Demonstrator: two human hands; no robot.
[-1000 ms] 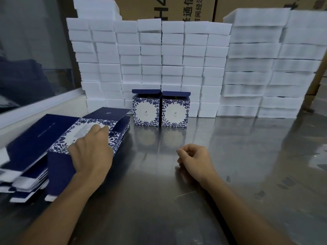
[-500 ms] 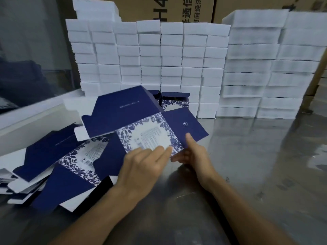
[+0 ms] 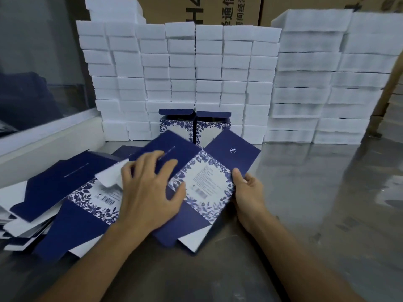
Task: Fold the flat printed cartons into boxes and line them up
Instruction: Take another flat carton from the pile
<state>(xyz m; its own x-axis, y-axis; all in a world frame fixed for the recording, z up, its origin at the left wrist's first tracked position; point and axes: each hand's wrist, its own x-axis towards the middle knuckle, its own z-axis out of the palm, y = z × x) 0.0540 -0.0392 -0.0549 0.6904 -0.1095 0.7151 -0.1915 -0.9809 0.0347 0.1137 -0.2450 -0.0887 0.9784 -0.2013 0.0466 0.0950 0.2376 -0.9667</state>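
A flat navy carton with a blue-and-white floral panel lies tilted over the steel table in front of me. My left hand rests on its left half with fingers spread. My right hand grips its right edge, thumb on top of the floral panel. To the left spreads the pile of flat cartons. Two folded boxes stand side by side behind the held carton, their lids up, their lower parts hidden by it.
A wall of stacked white foam blocks runs across the back of the steel table. Brown shipping cartons rise behind it. A white ledge and glass pane border the left side.
The carton lifted from the pile has come lower and flatter toward the table. My left hand slid up onto its left half; my right hand stays on its right edge.
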